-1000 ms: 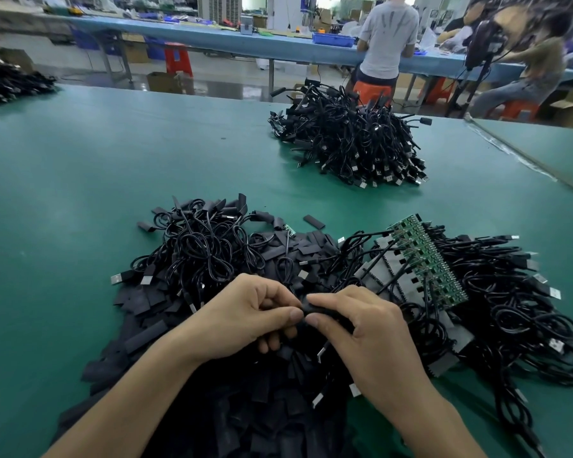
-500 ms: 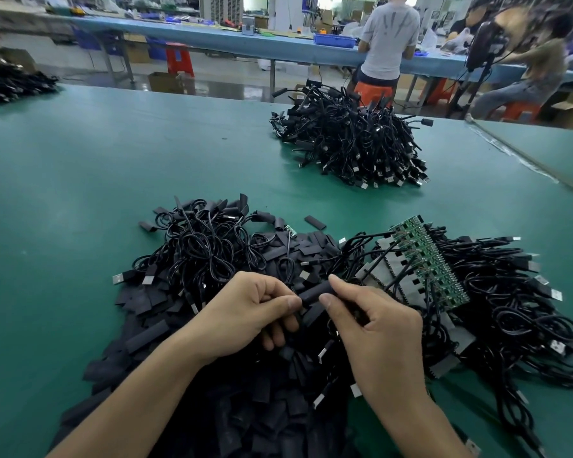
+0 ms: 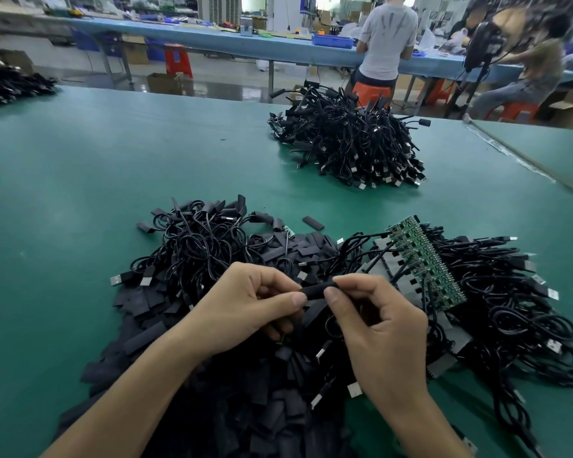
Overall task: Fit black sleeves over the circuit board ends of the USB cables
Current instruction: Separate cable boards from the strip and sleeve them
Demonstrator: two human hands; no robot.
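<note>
Head view. Against the frame a second ago, both hands sit higher over the heap and have drawn slightly apart, so more of the black sleeve (image 3: 318, 290) shows between them.

The sleeve is held above the heap of loose sleeves (image 3: 245, 408), in front of the person. Its long axis runs left to right, the right end a little higher and farther away. Whether a board is inside it cannot be told.

The left hand (image 3: 245, 305) pinches the sleeve's left end between thumb and forefinger, the other fingers curled under. The right hand (image 3: 377, 328) pinches the right end the same way, knuckles up. Both forearms reach in from the near edge of the green counter (image 3: 80, 176).

A row of circuit boards (image 3: 424, 259) lies just right of the hands, with USB cables (image 3: 510, 309) trailing rightward.
</note>
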